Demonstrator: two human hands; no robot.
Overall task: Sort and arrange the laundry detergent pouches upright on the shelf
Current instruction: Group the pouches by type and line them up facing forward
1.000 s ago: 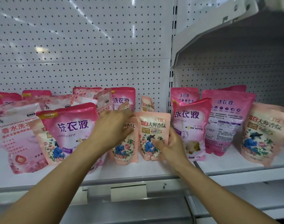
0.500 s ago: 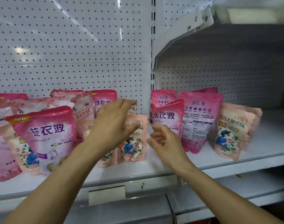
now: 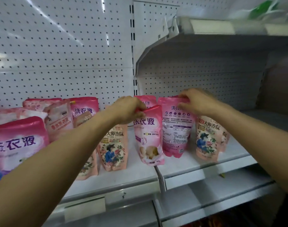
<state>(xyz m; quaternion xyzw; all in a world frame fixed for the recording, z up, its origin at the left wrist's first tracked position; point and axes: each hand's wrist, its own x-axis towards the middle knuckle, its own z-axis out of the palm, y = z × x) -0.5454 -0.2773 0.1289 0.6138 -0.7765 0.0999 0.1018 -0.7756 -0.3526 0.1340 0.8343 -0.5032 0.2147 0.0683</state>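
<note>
Left hand [image 3: 126,109] pinches the top of a pink pouch [image 3: 149,136] on the shelf [image 3: 197,167], right hand [image 3: 197,102] pinches its backward-facing neighbour [image 3: 176,128]; they look floppy and sloshy, so the stiff top seam seems the best grip.

Left hand [image 3: 126,109]: arm stretched forward, fingers curled and pinching.
Right hand [image 3: 197,102]: arm stretched forward, fingers bent down, gripping.

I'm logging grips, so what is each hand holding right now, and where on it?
Left hand grips the front pink pouch by its top edge. Right hand pinches the back-facing pink pouch by its top edge.
</note>
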